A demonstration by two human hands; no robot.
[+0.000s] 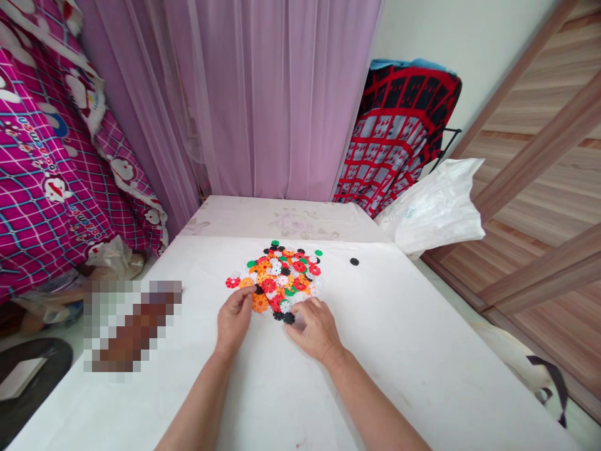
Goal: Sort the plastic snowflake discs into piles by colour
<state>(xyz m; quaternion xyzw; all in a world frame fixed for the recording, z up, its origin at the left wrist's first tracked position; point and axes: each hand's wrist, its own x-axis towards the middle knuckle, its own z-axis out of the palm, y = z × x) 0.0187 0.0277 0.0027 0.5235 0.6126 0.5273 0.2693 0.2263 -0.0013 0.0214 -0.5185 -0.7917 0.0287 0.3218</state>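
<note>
A heap of small flat flower-shaped plastic discs in red, orange, green, white and black lies on the white table. My left hand is at the heap's near left edge, fingers pinched on an orange disc. My right hand rests at the near right edge with fingers curled down on the pieces beside a black disc; what it holds, if anything, is hidden.
A single black disc lies apart to the right. A white plastic bag sits at the table's far right corner. Purple curtains hang behind, a pink patterned cloth at left, a red checked cloth at back right.
</note>
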